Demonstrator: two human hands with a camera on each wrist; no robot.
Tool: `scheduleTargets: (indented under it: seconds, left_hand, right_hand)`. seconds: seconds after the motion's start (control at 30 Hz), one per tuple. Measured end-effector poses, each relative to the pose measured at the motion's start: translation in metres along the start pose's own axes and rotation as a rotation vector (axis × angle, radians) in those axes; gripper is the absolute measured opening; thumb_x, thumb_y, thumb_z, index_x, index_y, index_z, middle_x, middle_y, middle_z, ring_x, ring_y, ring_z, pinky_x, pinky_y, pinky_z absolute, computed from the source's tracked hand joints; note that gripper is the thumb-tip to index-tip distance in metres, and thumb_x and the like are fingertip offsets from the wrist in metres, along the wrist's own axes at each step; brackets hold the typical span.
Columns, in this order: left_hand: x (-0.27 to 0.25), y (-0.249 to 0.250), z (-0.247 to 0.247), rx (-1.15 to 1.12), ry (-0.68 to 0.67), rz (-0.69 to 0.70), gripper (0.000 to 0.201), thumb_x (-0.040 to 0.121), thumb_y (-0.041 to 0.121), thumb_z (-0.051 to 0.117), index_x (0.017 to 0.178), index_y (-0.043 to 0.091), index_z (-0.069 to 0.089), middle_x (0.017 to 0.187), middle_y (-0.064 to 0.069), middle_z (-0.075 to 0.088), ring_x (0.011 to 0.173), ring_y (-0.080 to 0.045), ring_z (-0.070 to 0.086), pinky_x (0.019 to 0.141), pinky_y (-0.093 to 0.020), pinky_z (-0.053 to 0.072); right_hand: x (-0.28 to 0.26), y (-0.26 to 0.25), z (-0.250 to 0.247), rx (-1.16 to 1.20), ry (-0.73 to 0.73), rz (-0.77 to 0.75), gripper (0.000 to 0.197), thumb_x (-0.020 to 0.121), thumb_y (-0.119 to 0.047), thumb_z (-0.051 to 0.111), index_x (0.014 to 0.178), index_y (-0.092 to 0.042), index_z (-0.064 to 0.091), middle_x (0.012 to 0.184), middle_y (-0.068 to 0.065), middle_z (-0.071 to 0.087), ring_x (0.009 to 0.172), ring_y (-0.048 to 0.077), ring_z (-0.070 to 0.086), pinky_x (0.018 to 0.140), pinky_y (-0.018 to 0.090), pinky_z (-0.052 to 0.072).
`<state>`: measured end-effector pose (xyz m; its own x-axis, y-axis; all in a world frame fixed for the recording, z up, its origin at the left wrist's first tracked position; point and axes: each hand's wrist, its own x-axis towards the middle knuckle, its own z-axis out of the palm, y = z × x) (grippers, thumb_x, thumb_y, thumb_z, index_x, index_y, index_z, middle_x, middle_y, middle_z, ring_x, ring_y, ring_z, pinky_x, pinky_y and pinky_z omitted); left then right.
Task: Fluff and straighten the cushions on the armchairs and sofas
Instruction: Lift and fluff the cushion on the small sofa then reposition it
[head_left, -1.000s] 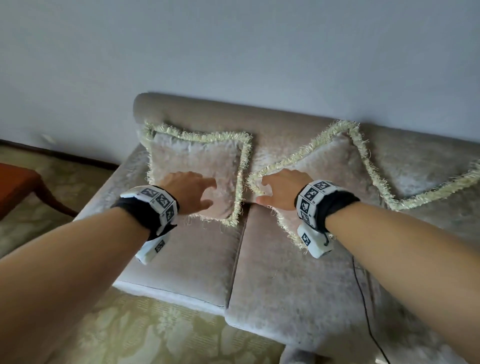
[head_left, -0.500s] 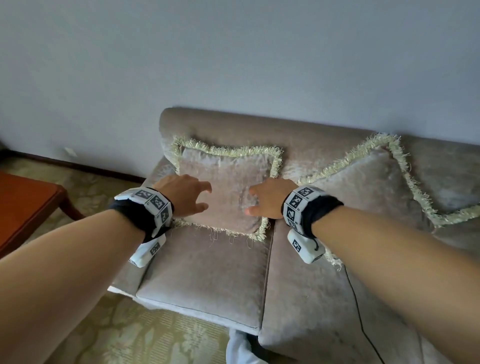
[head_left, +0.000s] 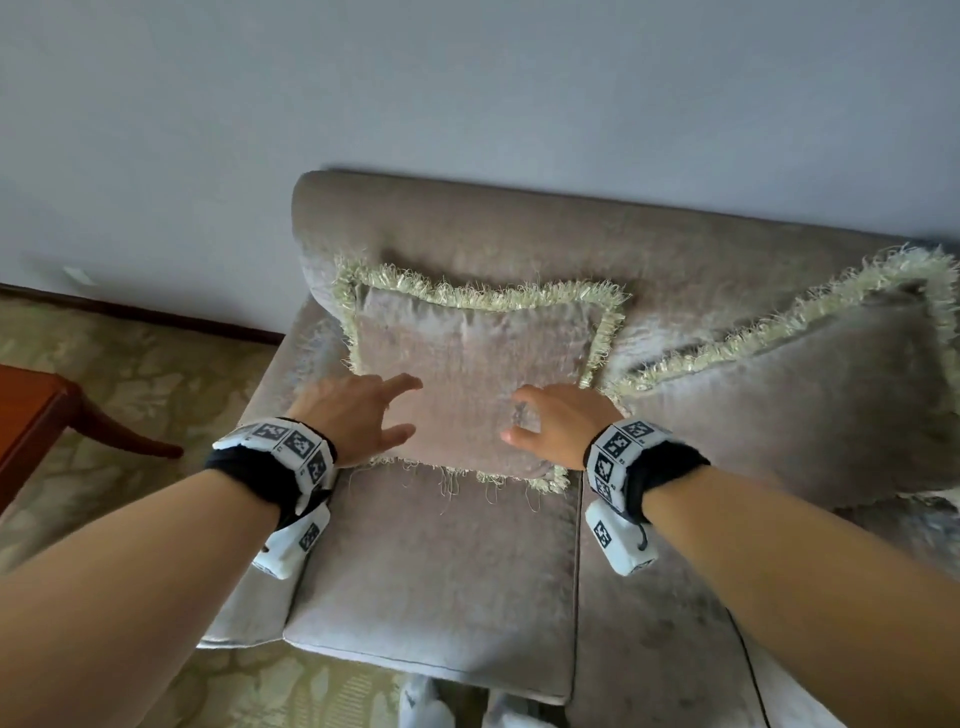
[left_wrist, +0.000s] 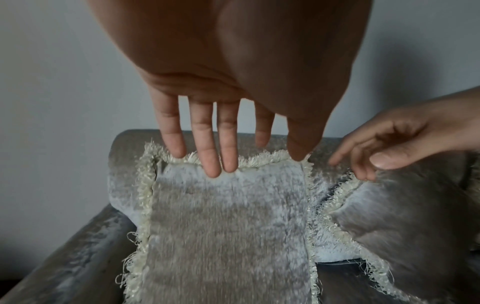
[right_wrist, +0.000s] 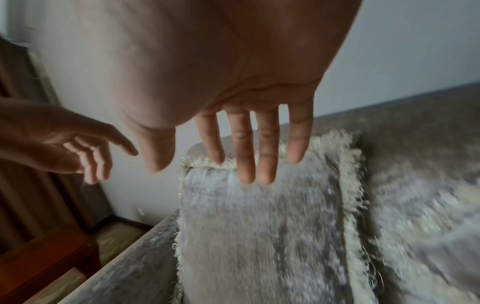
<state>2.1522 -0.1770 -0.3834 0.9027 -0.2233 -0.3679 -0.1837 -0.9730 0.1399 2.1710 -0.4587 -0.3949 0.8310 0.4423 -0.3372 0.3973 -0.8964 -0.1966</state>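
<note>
A square beige velvet cushion (head_left: 472, 374) (left_wrist: 226, 222) (right_wrist: 259, 230) with a cream fringe leans against the backrest at the left end of the grey-beige sofa (head_left: 436, 587). My left hand (head_left: 363, 421) (left_wrist: 221, 131) hovers over its lower left part with fingers straight and spread. My right hand (head_left: 556, 421) (right_wrist: 249, 144) hovers over its lower right part, fingers extended, holding nothing. A second fringed cushion (head_left: 789, 410) (left_wrist: 394, 226) lies tilted to the right, its corner next to the first one.
A red-brown wooden table (head_left: 31, 415) stands on the patterned carpet (head_left: 130, 374) left of the sofa. A pale wall (head_left: 467, 104) is behind the backrest. A thin dark cable (head_left: 753, 665) runs over the right seat cushion. White socked feet (head_left: 426, 701) show at the sofa's front edge.
The view has shifted left, so the left cushion is now centred. My right hand moved off the right cushion's corner to the left cushion; both hands now hover open over it.
</note>
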Motion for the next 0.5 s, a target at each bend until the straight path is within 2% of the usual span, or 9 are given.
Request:
scheduleTargets:
  seconds: [0.1,0.13,0.2,0.23,0.27,0.37,0.43,0.5]
  left_hand:
    - [0.031,-0.031,0.025,-0.052,0.085,0.035,0.067,0.089,0.072,0.046,0.150,0.056,0.021,0.115,0.006,0.067,0.092,-0.018,0.066,0.080,-0.043,0.058]
    - [0.042,-0.041,0.035,-0.068,0.112,0.037,0.069,0.089,0.074,0.044,0.151,0.058,0.018,0.114,0.005,0.066,0.088,-0.018,0.065,0.077,-0.042,0.059]
    - [0.064,-0.063,0.058,-0.088,0.173,0.035,0.074,0.088,0.076,0.042,0.154,0.057,0.012,0.114,0.003,0.065,0.083,-0.019,0.065,0.070,-0.040,0.059]
    - [0.077,-0.075,0.070,-0.104,0.205,0.033,0.077,0.088,0.077,0.043,0.154,0.057,0.011,0.118,0.001,0.063,0.083,-0.020,0.065,0.068,-0.041,0.060]
    - [0.088,-0.086,0.082,-0.132,0.235,0.027,0.079,0.087,0.077,0.045,0.155,0.056,0.011,0.124,-0.001,0.060,0.084,-0.022,0.065,0.067,-0.042,0.060]
    - [0.121,-0.116,0.124,-0.237,0.322,-0.028,0.085,0.080,0.073,0.058,0.155,0.053,0.023,0.140,-0.005,0.044,0.097,-0.024,0.065,0.067,-0.050,0.062]
    - [0.143,-0.135,0.152,-0.301,0.372,-0.074,0.091,0.075,0.063,0.074,0.153,0.046,0.032,0.146,-0.008,0.036,0.113,-0.030,0.062,0.070,-0.055,0.061]
    - [0.164,-0.151,0.184,-0.331,0.423,-0.060,0.098,0.067,0.052,0.086,0.152,0.039,0.037,0.150,-0.014,0.031,0.120,-0.036,0.058,0.073,-0.059,0.060]
  right_hand:
    - [0.031,0.013,0.036,0.135,0.094,0.108,0.078,0.089,-0.078,0.041,0.154,-0.038,0.025,0.120,-0.001,0.057,0.090,0.016,0.065,0.068,0.030,0.058]
    - [0.041,0.018,0.053,0.226,0.115,0.131,0.083,0.084,-0.085,0.038,0.154,-0.048,0.016,0.130,0.001,0.052,0.099,0.018,0.065,0.072,0.033,0.059]
    - [0.061,0.031,0.088,0.388,0.184,0.177,0.086,0.077,-0.094,0.036,0.149,-0.064,0.001,0.150,0.006,0.040,0.123,0.027,0.057,0.087,0.047,0.058]
    - [0.068,0.037,0.100,0.428,0.225,0.229,0.086,0.076,-0.094,0.038,0.148,-0.066,-0.001,0.155,0.007,0.035,0.130,0.029,0.051,0.091,0.051,0.055]
    - [0.073,0.042,0.111,0.450,0.270,0.290,0.087,0.078,-0.091,0.040,0.150,-0.065,0.000,0.156,0.006,0.033,0.134,0.027,0.047,0.093,0.052,0.054]
    - [0.082,0.053,0.136,0.409,0.428,0.445,0.086,0.083,-0.081,0.046,0.155,-0.055,0.007,0.149,0.007,0.032,0.130,0.024,0.042,0.092,0.042,0.052]
    - [0.096,0.061,0.159,0.443,0.527,0.485,0.090,0.080,-0.082,0.049,0.156,-0.052,0.010,0.151,0.007,0.026,0.135,0.026,0.035,0.097,0.045,0.050]
    - [0.118,0.073,0.189,0.486,0.620,0.492,0.094,0.075,-0.083,0.050,0.155,-0.053,0.010,0.154,0.005,0.018,0.140,0.026,0.029,0.103,0.045,0.044]
